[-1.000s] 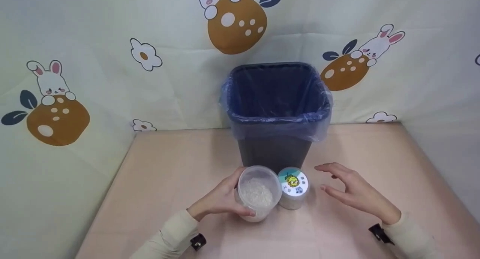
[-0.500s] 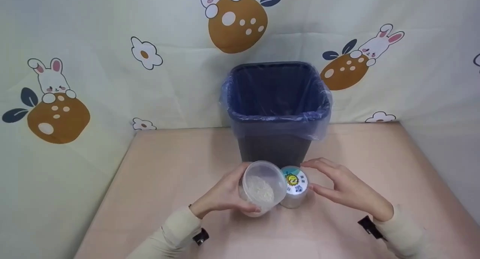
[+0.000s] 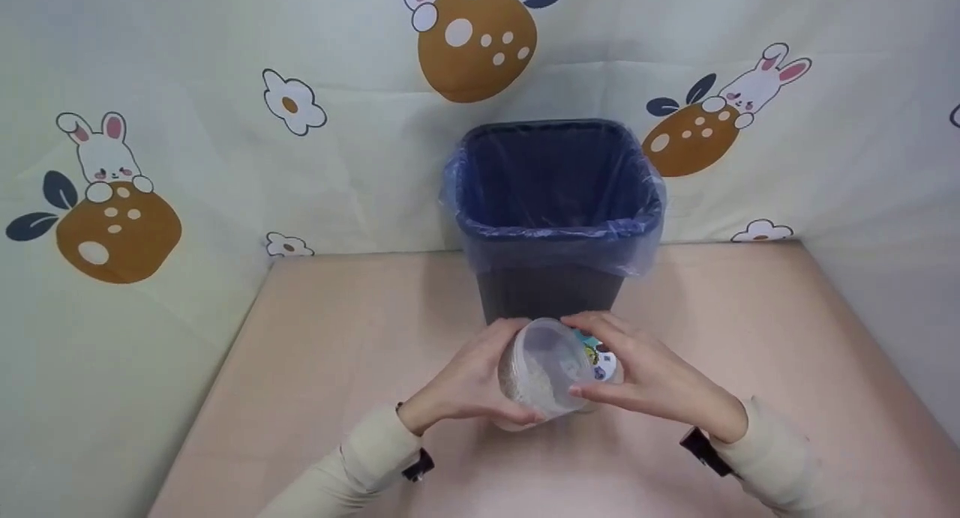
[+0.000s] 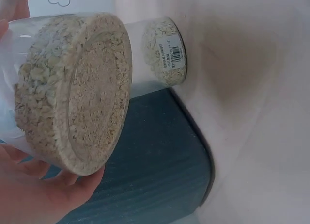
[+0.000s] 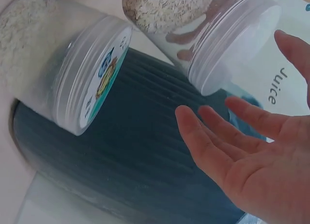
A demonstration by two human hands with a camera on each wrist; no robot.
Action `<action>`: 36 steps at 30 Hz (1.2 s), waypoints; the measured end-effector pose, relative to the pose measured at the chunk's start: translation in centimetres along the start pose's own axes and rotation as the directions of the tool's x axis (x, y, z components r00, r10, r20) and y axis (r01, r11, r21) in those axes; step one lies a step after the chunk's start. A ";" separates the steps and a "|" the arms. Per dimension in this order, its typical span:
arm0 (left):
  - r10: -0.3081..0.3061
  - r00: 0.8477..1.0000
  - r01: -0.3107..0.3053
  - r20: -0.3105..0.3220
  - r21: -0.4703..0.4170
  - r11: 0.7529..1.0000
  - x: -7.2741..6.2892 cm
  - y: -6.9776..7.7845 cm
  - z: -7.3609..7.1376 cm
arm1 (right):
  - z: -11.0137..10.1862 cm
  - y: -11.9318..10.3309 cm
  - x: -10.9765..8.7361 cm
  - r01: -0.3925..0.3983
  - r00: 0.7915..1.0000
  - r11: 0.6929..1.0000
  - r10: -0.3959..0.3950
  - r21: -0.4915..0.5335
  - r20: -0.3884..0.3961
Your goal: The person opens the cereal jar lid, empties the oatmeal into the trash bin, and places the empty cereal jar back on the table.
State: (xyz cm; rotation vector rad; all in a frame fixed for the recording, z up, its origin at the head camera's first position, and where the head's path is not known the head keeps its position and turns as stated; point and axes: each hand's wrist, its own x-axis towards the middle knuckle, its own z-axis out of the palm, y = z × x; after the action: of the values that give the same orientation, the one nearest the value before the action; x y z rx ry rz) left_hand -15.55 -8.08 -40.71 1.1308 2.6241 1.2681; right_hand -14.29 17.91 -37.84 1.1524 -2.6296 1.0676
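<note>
My left hand [image 3: 469, 379] grips a clear plastic jar [image 4: 92, 93] of flaky oats around its side, thumb near me and fingers on the far side. The jar is tilted, its translucent lid [image 5: 237, 40] turned toward my right hand [image 3: 649, 368]. That hand is spread around the lid, fingers relaxed and apart; in the right wrist view a small gap shows between fingertips and lid. A second jar [image 5: 34, 44] of oats, with a printed cartoon lid [image 5: 104, 78], stands upright just behind, partly hidden in the head view. A barcode label [image 4: 170, 52] is on it.
A dark bin [image 3: 551, 293] with a clear bag liner [image 3: 555, 252] over its rim stands directly behind the jars. The pink tabletop [image 3: 345, 330] stretches to both sides. Patterned cloth walls [image 3: 360, 166] close in the back and sides.
My left hand has lifted slightly rightward and tilted the jar further to the right. My right hand has moved left from beyond the second jar to the held jar's lid.
</note>
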 end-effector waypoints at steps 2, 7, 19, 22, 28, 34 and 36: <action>0.000 1.000 0.000 -0.002 0.035 0.999 0.2 0.2 0.0 | 0.2 -0.2 0.2 -0.018 1.000 1.000 0.018 0.007 0.009; -0.003 1.000 0.008 -0.028 0.158 0.987 0.4 0.7 0.2 | 0.4 -0.7 0.5 -0.055 0.998 0.998 0.056 -0.007 0.031; 0.005 0.994 0.028 -0.113 0.283 0.959 0.8 1.6 0.6 | 0.5 -1.5 1.8 -0.066 0.996 0.998 0.065 0.010 0.069; -0.002 0.994 0.036 -0.110 0.306 0.951 0.8 1.6 0.5 | 0.7 -1.2 2.0 -0.063 0.996 0.998 0.061 0.019 0.067; 0.029 0.995 0.005 -0.096 0.336 0.942 0.9 1.4 0.3 | 0.9 -0.6 2.1 -0.035 0.998 0.998 0.033 0.045 0.047; 0.047 0.997 -0.024 -0.062 0.335 0.942 1.5 1.2 -0.4 | 1.0 -0.2 2.3 -0.002 1.000 0.999 0.002 0.044 0.010; 0.037 0.999 -0.023 -0.038 0.319 0.948 1.6 1.1 -0.6 | 1.1 -0.2 2.2 0.018 1.000 0.999 -0.018 0.028 0.001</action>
State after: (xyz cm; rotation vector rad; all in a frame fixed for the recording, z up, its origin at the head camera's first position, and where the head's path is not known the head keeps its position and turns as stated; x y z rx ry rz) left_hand -16.23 -7.02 -39.09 1.1960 2.9319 0.9006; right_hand -15.57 15.78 -37.81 1.1807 -2.6085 1.1043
